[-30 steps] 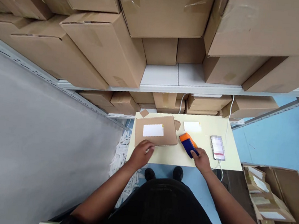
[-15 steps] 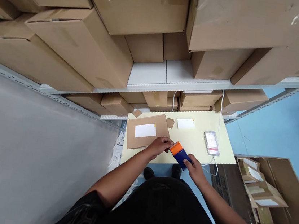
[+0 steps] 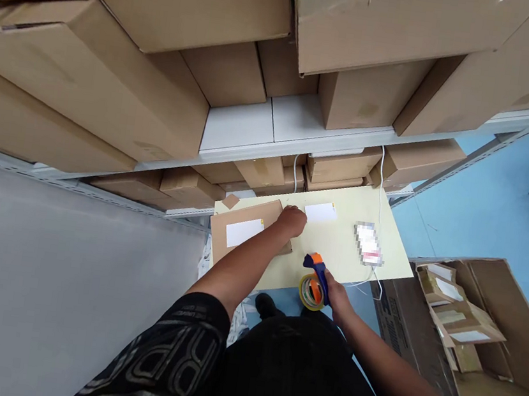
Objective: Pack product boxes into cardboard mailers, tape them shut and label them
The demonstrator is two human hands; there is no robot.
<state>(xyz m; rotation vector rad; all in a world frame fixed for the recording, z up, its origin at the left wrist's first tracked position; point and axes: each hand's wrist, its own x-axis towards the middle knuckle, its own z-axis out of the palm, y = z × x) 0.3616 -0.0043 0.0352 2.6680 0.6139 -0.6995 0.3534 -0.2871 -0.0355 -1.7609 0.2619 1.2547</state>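
A flat brown cardboard parcel point(image 3: 241, 230) with a white label lies at the left of a small pale yellow table point(image 3: 336, 245). My left hand point(image 3: 292, 220) reaches across to the parcel's far right corner, fingers curled down over a small cardboard scrap that I cannot see clearly. My right hand point(image 3: 336, 291) grips the handle of an orange and blue tape dispenser point(image 3: 315, 280) with a roll of clear tape, held at the table's near edge, tilted on its side.
A white label sheet point(image 3: 320, 212) and a phone point(image 3: 367, 244) on a white cable lie on the table. Shelves stacked with cardboard boxes point(image 3: 115, 77) loom above. An open box of packets point(image 3: 466, 319) stands on the blue floor at right. Paper strips litter the floor left of the table.
My left hand left the dispenser's front end and moved away to the parcel's far right corner. My right hand pulled the dispenser back to the table's near edge and turned it so the roll shows.
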